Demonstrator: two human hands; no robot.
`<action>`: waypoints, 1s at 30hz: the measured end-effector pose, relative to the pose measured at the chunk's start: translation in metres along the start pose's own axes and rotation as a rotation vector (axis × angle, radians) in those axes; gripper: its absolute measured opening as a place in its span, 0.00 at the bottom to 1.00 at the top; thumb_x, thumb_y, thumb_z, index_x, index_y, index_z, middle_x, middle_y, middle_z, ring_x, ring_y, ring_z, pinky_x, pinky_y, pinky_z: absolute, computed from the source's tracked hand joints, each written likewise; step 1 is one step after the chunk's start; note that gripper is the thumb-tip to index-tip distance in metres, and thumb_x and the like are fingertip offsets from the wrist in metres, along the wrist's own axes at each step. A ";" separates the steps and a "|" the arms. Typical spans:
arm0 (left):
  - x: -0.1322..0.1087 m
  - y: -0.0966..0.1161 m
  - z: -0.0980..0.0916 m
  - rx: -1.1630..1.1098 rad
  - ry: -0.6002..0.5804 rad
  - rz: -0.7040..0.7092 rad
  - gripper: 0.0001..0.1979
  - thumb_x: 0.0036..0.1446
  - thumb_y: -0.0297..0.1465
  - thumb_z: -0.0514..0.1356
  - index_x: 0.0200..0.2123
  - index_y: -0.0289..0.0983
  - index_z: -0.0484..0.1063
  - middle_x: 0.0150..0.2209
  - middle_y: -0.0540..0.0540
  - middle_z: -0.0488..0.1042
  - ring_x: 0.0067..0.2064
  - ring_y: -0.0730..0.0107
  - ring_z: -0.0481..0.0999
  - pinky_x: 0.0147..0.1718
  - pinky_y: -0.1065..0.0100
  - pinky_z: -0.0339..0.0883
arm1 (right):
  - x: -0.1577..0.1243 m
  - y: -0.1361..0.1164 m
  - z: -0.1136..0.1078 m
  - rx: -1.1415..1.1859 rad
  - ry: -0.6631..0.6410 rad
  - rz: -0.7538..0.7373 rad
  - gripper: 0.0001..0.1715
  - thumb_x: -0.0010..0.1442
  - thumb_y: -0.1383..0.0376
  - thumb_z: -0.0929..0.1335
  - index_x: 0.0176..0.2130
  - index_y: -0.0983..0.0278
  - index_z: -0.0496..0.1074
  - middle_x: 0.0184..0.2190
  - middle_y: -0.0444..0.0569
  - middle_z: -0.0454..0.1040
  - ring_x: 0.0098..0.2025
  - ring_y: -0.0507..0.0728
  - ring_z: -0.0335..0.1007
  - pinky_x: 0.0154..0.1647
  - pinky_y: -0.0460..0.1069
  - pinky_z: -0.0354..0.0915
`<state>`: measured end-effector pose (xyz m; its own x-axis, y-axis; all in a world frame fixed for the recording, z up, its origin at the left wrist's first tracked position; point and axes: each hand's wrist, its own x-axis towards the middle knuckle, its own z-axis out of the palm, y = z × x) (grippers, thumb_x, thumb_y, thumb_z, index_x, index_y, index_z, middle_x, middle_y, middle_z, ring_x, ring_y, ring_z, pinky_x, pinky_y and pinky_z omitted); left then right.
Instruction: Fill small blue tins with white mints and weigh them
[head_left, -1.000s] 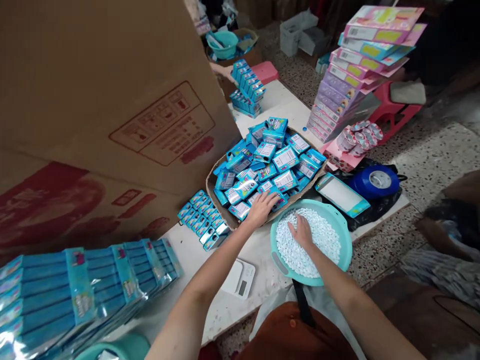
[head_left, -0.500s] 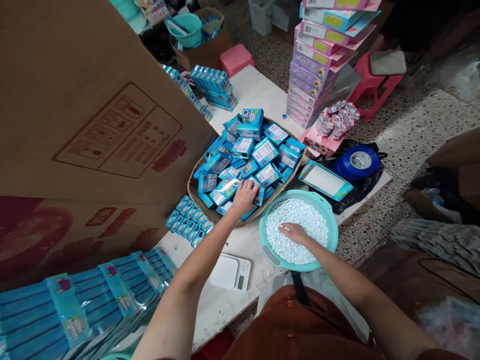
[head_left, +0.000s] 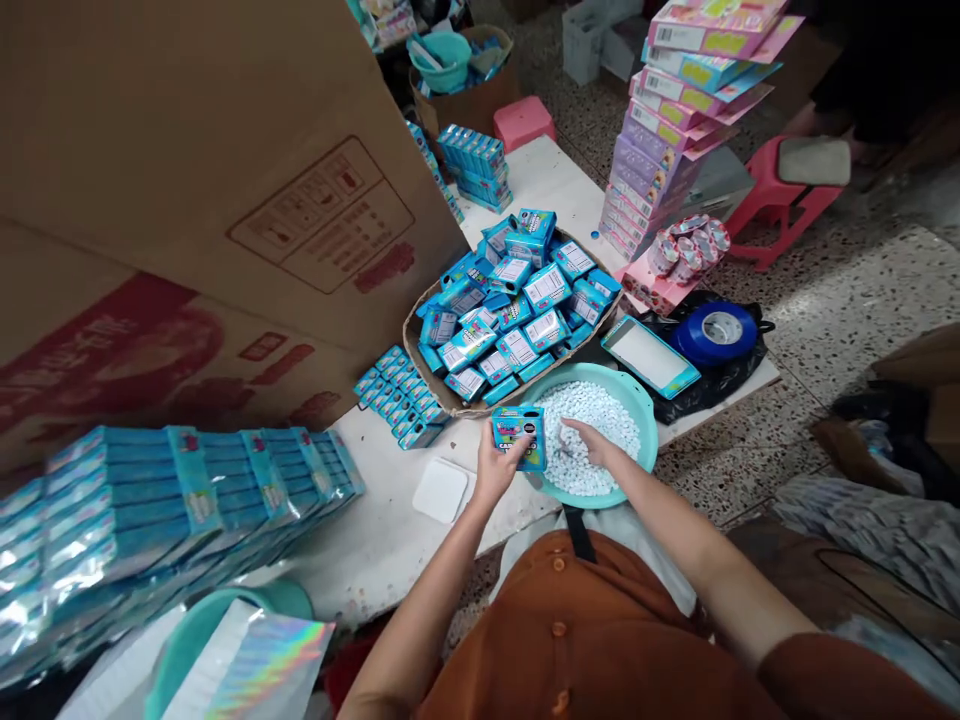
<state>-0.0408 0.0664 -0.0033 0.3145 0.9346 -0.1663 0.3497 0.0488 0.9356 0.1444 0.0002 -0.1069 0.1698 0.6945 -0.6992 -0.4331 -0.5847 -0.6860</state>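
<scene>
My left hand (head_left: 498, 460) grips a small blue printed box (head_left: 517, 428), thumb across its front, at the left rim of a turquoise basin (head_left: 646, 400). Small white tablets (head_left: 600, 400) fill much of the basin. Over them, just right of the box, is my right hand (head_left: 589, 442), its fingers curled down at the tablets; what lies inside them is hidden. Behind the box in my hand, a cut-down carton (head_left: 415, 352) holds a heap of similar blue boxes (head_left: 517, 345).
Rows of blue boxes (head_left: 401, 395) and a white scale (head_left: 440, 490) lie on the white table (head_left: 360, 560). A large brown carton (head_left: 172, 180) walls off the left. Rightward are an open blue tray (head_left: 651, 356), blue tape (head_left: 716, 333) and stacked pink boxes (head_left: 637, 190).
My left hand has come out of the heap with a blue box and brought it to the basin's left edge. My right hand stays at the tablets. The view has shifted left.
</scene>
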 end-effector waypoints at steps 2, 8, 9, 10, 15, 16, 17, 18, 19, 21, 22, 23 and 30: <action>-0.017 -0.007 0.007 -0.068 0.060 -0.084 0.16 0.55 0.42 0.58 0.41 0.40 0.62 0.36 0.47 0.71 0.37 0.68 0.74 0.38 0.66 0.69 | -0.008 -0.010 0.000 0.181 -0.100 0.112 0.17 0.49 0.52 0.68 0.25 0.63 0.67 0.20 0.43 0.69 0.21 0.51 0.63 0.24 0.47 0.62; -0.046 -0.014 0.020 -0.051 0.047 -0.022 0.20 0.53 0.38 0.61 0.48 0.41 0.62 0.43 0.45 0.72 0.45 0.65 0.73 0.46 0.64 0.67 | -0.031 -0.050 0.006 0.605 -0.135 0.106 0.15 0.52 0.57 0.67 0.23 0.62 0.60 0.16 0.40 0.64 0.17 0.48 0.57 0.14 0.42 0.51; -0.048 -0.013 0.022 -0.031 0.029 0.000 0.20 0.53 0.38 0.61 0.48 0.41 0.63 0.44 0.45 0.72 0.46 0.64 0.73 0.47 0.64 0.66 | -0.036 -0.057 0.007 0.681 -0.155 0.096 0.14 0.52 0.58 0.67 0.23 0.62 0.60 0.16 0.40 0.63 0.16 0.48 0.56 0.13 0.41 0.50; -0.049 -0.012 0.024 -0.010 0.016 0.021 0.20 0.53 0.37 0.61 0.48 0.41 0.64 0.45 0.45 0.72 0.47 0.63 0.73 0.48 0.63 0.66 | -0.040 -0.064 0.008 0.733 -0.183 0.086 0.14 0.52 0.59 0.67 0.23 0.62 0.60 0.16 0.39 0.63 0.16 0.47 0.55 0.13 0.41 0.49; -0.049 -0.002 0.033 0.096 -0.022 0.122 0.19 0.52 0.32 0.61 0.49 0.42 0.67 0.47 0.44 0.73 0.49 0.60 0.72 0.49 0.60 0.64 | -0.064 -0.091 0.020 0.820 -0.182 0.002 0.15 0.54 0.59 0.67 0.23 0.62 0.59 0.17 0.39 0.62 0.17 0.46 0.56 0.13 0.41 0.51; -0.048 0.000 0.034 0.107 -0.030 0.136 0.19 0.52 0.31 0.61 0.49 0.42 0.68 0.47 0.44 0.73 0.49 0.60 0.72 0.49 0.60 0.65 | -0.068 -0.094 0.024 0.809 -0.138 -0.027 0.15 0.54 0.59 0.67 0.23 0.62 0.59 0.17 0.39 0.63 0.17 0.47 0.56 0.14 0.42 0.52; -0.048 0.003 0.035 0.116 -0.037 0.151 0.19 0.52 0.30 0.61 0.49 0.42 0.68 0.47 0.44 0.73 0.49 0.60 0.72 0.49 0.60 0.65 | -0.072 -0.097 0.027 0.789 -0.095 -0.055 0.16 0.54 0.57 0.67 0.23 0.61 0.59 0.17 0.39 0.63 0.17 0.47 0.56 0.14 0.42 0.53; -0.047 0.006 0.035 0.122 -0.046 0.168 0.19 0.52 0.29 0.61 0.49 0.42 0.68 0.47 0.45 0.73 0.49 0.60 0.72 0.49 0.60 0.65 | -0.075 -0.099 0.029 0.766 -0.053 -0.085 0.16 0.54 0.56 0.67 0.23 0.61 0.59 0.18 0.39 0.63 0.18 0.48 0.56 0.15 0.43 0.54; -0.047 0.008 0.035 0.127 -0.058 0.190 0.19 0.52 0.29 0.61 0.49 0.43 0.68 0.47 0.45 0.73 0.50 0.60 0.71 0.49 0.60 0.65 | -0.077 -0.101 0.032 0.740 -0.015 -0.113 0.17 0.54 0.55 0.67 0.23 0.61 0.60 0.18 0.39 0.64 0.18 0.48 0.56 0.15 0.44 0.55; -0.047 0.012 0.035 0.134 -0.094 0.241 0.19 0.52 0.27 0.60 0.49 0.44 0.68 0.48 0.45 0.72 0.51 0.60 0.71 0.51 0.59 0.64 | -0.081 -0.104 0.034 0.690 0.036 -0.166 0.18 0.54 0.52 0.67 0.24 0.60 0.60 0.18 0.39 0.64 0.18 0.48 0.57 0.17 0.45 0.57; -0.047 0.013 0.035 0.134 -0.115 0.261 0.19 0.52 0.27 0.60 0.49 0.44 0.69 0.49 0.45 0.72 0.52 0.60 0.70 0.52 0.58 0.63 | -0.082 -0.106 0.035 0.670 0.041 -0.189 0.19 0.54 0.51 0.67 0.24 0.60 0.60 0.18 0.39 0.64 0.19 0.48 0.58 0.18 0.45 0.58; -0.047 0.013 0.036 0.131 -0.130 0.269 0.20 0.52 0.27 0.60 0.49 0.44 0.69 0.49 0.45 0.72 0.52 0.60 0.70 0.52 0.58 0.63 | -0.083 -0.107 0.035 0.656 0.038 -0.209 0.20 0.54 0.51 0.67 0.23 0.60 0.59 0.18 0.39 0.64 0.19 0.48 0.58 0.19 0.45 0.59; -0.046 0.011 0.049 0.000 -0.061 0.119 0.20 0.50 0.32 0.63 0.49 0.42 0.69 0.48 0.45 0.74 0.50 0.59 0.72 0.51 0.59 0.65 | -0.084 -0.112 0.034 0.664 0.046 -0.211 0.22 0.54 0.49 0.67 0.22 0.60 0.58 0.18 0.40 0.63 0.18 0.48 0.58 0.17 0.45 0.57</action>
<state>-0.0084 0.0070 -0.0003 0.4065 0.9108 -0.0725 0.3064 -0.0611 0.9499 0.1490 0.0221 0.0355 0.3409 0.7378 -0.5826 -0.8338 -0.0490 -0.5499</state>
